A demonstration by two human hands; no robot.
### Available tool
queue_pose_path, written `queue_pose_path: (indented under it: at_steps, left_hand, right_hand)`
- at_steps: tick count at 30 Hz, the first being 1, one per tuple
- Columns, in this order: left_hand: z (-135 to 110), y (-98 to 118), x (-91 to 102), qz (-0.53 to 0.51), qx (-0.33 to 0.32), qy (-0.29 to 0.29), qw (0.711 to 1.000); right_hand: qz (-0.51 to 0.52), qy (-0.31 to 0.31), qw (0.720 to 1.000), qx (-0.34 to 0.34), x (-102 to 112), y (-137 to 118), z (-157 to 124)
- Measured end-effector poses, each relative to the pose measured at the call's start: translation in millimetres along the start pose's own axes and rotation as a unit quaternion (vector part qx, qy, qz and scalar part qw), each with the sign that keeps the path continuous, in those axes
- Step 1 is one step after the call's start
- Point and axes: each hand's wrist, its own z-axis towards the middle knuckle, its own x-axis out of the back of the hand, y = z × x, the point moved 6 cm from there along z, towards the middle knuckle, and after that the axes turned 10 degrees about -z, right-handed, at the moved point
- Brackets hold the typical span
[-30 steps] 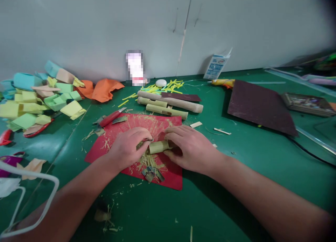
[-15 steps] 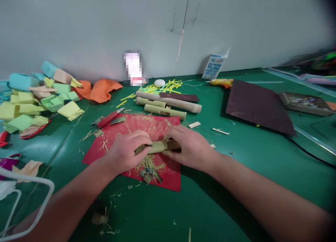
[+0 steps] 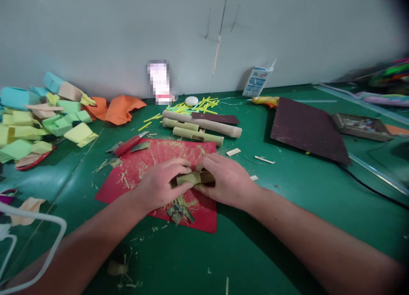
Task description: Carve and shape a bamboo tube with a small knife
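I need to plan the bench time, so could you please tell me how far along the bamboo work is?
Done: three bamboo sticks lie beyond the red mat, and shavings lie on the mat. In hand: the left hand and right hand both grip a short bamboo piece over the mat. Left: the red-handled knife and the sandpaper sheet lie untouched; how much shaping remains cannot be told.
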Motion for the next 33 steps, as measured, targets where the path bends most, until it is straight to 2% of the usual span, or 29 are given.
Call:
queue_pose_path:
  at_steps: [5,11,15,18,21,25,27,29,33]
  left_hand:
    - [-3.2,-4.0,5.6,0.011,0.045,-0.034,0.998]
    - [-4.3,-11.4,18.8,0.031,0.070,-0.029,0.997]
    - [-2.2,-9.7,28.8,0.019,0.049,-0.015,0.999]
    - [-1.9,-6.0,41.6,0.002,0.022,0.043,0.999]
    - [-5.5,-4.1,58.3,0.011,0.020,0.146,0.989]
    - [-17.6,2.4,82.8,0.048,0.011,0.334,0.941]
    - [-23.0,4.5,90.3,0.053,0.006,0.396,0.917]
    - [-24.9,4.4,93.1,0.054,0.002,0.416,0.908]
    - [-24.6,-1.4,91.7,0.058,0.004,0.408,0.911]
  right_hand:
    - [-0.017,-0.004,0.999,0.039,4.0,-3.4,0.1]
    - [-0.045,-0.013,0.998,0.038,10.2,4.3,0.3]
    - [-0.043,0.012,0.997,0.062,11.2,3.3,2.8]
    - [-0.032,0.044,0.996,0.071,11.9,-1.2,5.4]
    - [-0.027,0.082,0.995,0.053,12.8,-5.0,9.1]
    - [0.014,0.117,0.993,0.011,12.7,-7.4,16.4]
    - [0.054,0.125,0.991,-0.013,12.4,-7.9,20.2]
    - [0.094,0.133,0.985,-0.052,12.9,-7.0,23.3]
    - [0.181,0.134,0.964,-0.139,14.7,-5.6,29.2]
